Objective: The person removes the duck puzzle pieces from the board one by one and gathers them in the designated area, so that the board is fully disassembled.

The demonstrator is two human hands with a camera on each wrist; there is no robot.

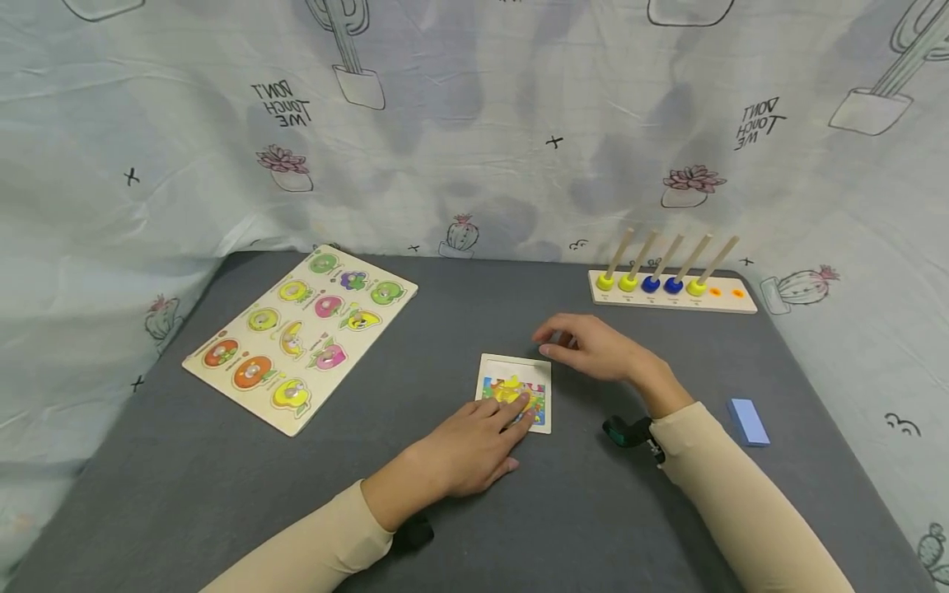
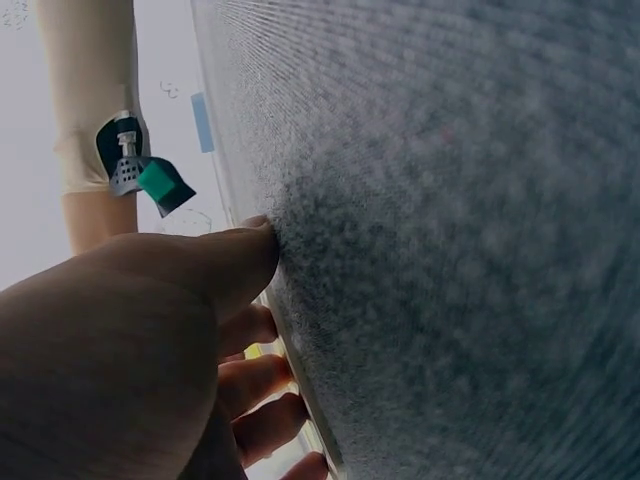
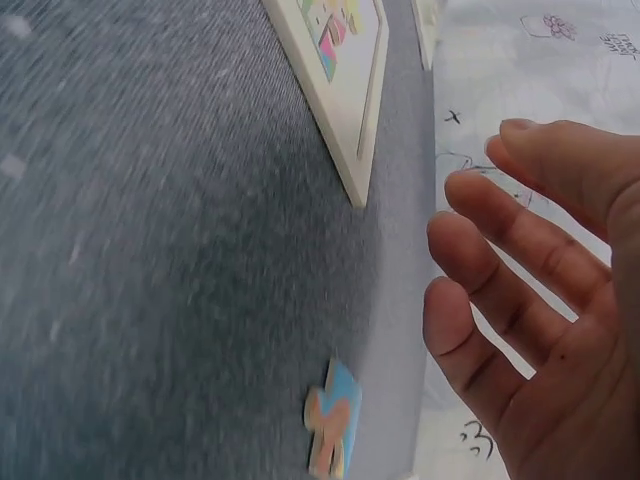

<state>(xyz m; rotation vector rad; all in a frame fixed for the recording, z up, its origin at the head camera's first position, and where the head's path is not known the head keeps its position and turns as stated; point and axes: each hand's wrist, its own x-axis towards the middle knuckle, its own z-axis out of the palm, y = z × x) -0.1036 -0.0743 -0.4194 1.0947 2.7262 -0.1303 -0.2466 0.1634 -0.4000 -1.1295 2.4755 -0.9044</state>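
A small jigsaw puzzle in a pale wooden frame (image 1: pixel 514 359) lies mid-table, with colourful pieces in its lower part and a bare strip along the top. My left hand (image 1: pixel 470 449) rests on it, its fairly straight fingers covering part of the picture; the left wrist view shows the thumb (image 2: pixel 245 262) at the table beside the frame. Just past the frame's right corner, my right hand (image 1: pixel 596 347) hovers with loosely bent fingers and holds nothing. In the right wrist view a loose puzzle piece (image 3: pixel 335 425), blue and brownish, lies on the table near that hand; the head view hides it.
At the left lies a wooden fruit puzzle board (image 1: pixel 252 342). A peg stand (image 1: pixel 730 305) with yellow and blue beads stands at the back right. Near my right sleeve is a blue block (image 1: pixel 750 422). A patterned cloth (image 1: pixel 504 123) hangs behind the grey table.
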